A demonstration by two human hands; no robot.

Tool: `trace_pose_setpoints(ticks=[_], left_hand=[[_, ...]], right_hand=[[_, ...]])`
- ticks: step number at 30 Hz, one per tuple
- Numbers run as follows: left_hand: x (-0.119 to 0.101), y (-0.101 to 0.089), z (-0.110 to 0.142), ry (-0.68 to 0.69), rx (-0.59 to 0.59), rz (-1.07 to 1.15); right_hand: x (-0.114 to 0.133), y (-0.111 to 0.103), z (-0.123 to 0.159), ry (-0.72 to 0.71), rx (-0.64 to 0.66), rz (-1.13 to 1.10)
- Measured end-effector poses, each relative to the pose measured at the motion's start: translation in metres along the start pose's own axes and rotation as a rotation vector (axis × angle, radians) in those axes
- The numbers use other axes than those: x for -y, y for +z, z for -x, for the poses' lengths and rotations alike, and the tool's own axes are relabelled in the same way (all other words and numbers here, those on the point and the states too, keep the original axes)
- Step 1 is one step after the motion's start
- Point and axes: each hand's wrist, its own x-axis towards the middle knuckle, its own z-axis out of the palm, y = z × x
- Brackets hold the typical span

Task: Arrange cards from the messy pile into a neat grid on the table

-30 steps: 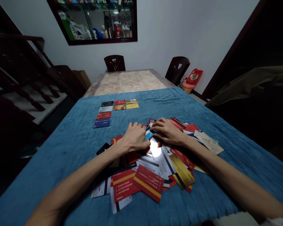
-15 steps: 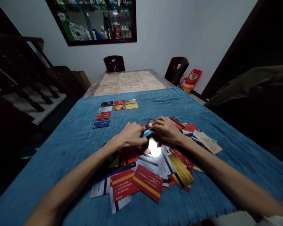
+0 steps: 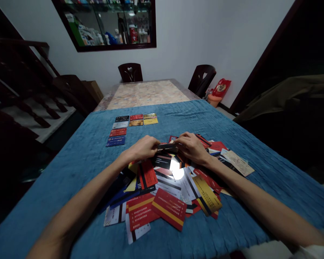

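Between my two hands a plastic card (image 3: 167, 146) is held nearly edge-on, just above a spread heap of cards. My left hand (image 3: 145, 146) pinches its left end, and my right hand (image 3: 191, 146) grips the right end. Below them the heap holds a red card with a yellow stripe (image 3: 169, 209), a gold card (image 3: 207, 194), an orange-red card (image 3: 148, 175) and a black card (image 3: 162, 160). A bright glare spot covers part of a card in the middle. The face of the held card is hidden by its tilt.
Farther back on the blue cloth (image 3: 183, 122), several cards lie in neat rows, including a blue card (image 3: 115, 140) and a yellow card (image 3: 150, 121). The bare tabletop (image 3: 151, 94) extends beyond the cloth. Chairs (image 3: 202, 80) stand around the table.
The card in my hands has turned from showing its blue face to nearly edge-on. My left hand has shifted slightly left and up, uncovering a black card below.
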Motion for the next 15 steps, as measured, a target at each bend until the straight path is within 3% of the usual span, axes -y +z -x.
trace_pose_setpoints(ticks=[7,15], left_hand=[[0.0073,0.0019,-0.0020,0.029,-0.069,0.041],[0.0059,0.0076,-0.0030,0.007,-0.067,0.033]], right_hand=[[-0.0017,0.0017,0.0004,0.040,0.012,0.005],[-0.0013,0.0024,0.0003,0.084,0.054,-0.002]])
